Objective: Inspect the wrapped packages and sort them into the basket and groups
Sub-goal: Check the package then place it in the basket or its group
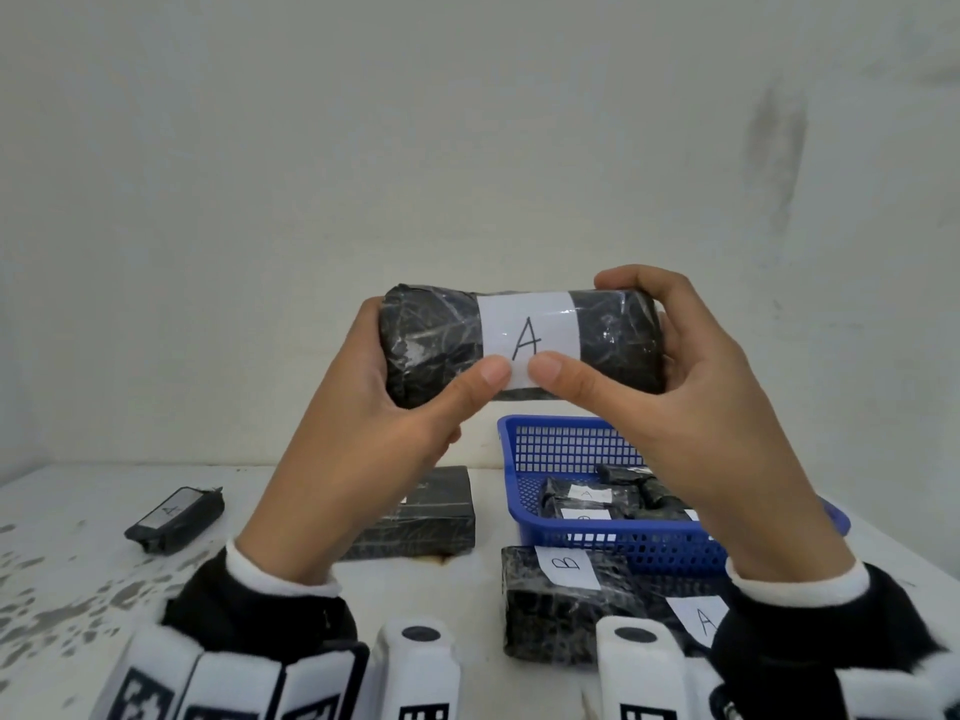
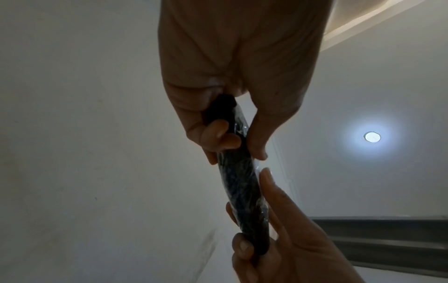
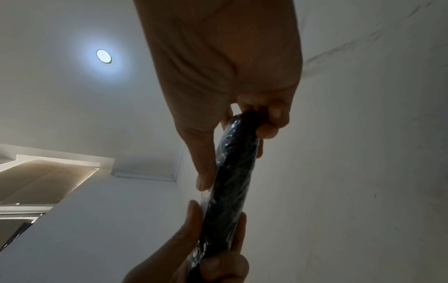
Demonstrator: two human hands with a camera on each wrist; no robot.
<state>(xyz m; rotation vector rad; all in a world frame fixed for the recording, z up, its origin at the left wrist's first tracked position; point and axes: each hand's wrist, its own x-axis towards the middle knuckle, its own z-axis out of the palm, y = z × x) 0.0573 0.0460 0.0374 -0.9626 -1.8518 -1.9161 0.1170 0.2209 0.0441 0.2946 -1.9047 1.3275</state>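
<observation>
I hold a black plastic-wrapped package (image 1: 436, 340) with a white label marked "A" up in front of the wall, above the table. My left hand (image 1: 410, 407) grips its left end and my right hand (image 1: 675, 376) grips its right end, both thumbs pressing on the label's lower edge. The left wrist view shows the package (image 2: 242, 191) edge-on between my left hand (image 2: 218, 134) and right hand (image 2: 286, 249). It appears the same way in the right wrist view, the package (image 3: 230, 191) under my right hand (image 3: 218, 143). A blue basket (image 1: 550, 444) below holds several wrapped packages.
On the white table (image 1: 78, 563) lie a small package labelled "A" (image 1: 174, 519) at the left, a large black package (image 1: 431, 517) in the middle, a package labelled "B" (image 1: 561, 600) and another labelled "A" (image 1: 701, 621) in front of the basket.
</observation>
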